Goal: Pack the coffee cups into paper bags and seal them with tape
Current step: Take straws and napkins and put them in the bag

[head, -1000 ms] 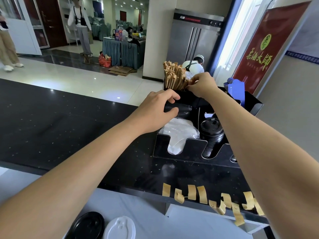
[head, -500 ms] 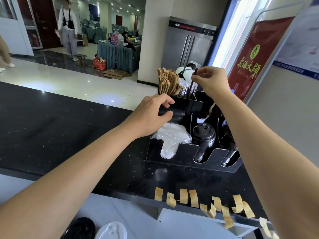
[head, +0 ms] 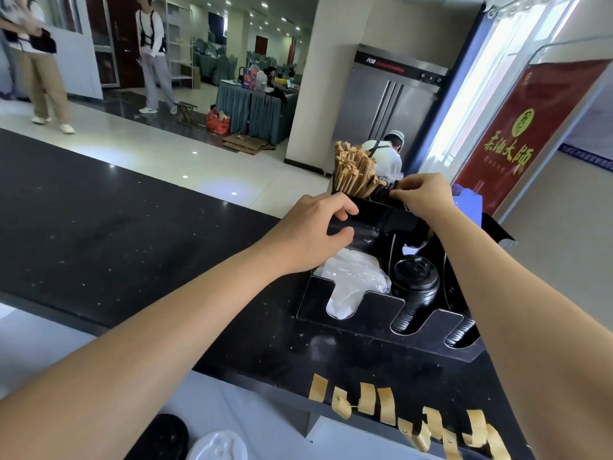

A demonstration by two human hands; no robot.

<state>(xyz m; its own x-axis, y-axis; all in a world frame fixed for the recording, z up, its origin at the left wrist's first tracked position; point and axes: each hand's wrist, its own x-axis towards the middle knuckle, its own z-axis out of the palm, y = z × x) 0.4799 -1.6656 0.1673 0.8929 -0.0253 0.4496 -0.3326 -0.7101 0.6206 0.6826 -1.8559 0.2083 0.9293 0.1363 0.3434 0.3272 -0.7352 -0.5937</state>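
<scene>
The right hand [head: 426, 194] is back down from its raised position of half a second ago, its fingertips now pinching at the dark straws [head: 381, 194] beside the brown sticks [head: 353, 171], much as a second ago.

Glossy tiled floor [head: 172, 157], steel refrigerator [head: 394, 101], red banner [head: 517, 141], draped tables [head: 255, 111] behind.
</scene>
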